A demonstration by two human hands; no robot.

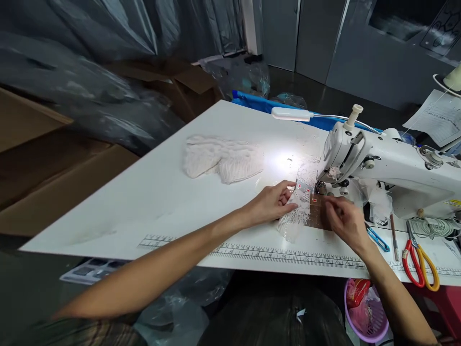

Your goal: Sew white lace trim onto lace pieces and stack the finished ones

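Note:
My left hand point(270, 204) pinches the left edge of a strip of white lace point(296, 211), thumb in front and fingers curled behind. The strip lies on the table left of the needle and runs up beside the presser foot of a white sewing machine point(392, 161). A grey band with small red marks crosses it. Over the brown plate point(317, 214), just right of the foot, my right hand point(345, 218) is closed with its fingers bent. Whatever its fingertips hold, if anything, is hidden.
A white knitted piece point(223, 156) lies left on the table point(162, 197). Blue cutter point(377, 238), red-and-yellow scissors point(419, 262) and a thin brown tool point(394, 238) lie at right. A printed ruler point(270, 253) follows the front edge. A lamp point(291, 114) hangs above; a purple basket point(374, 331) stands below.

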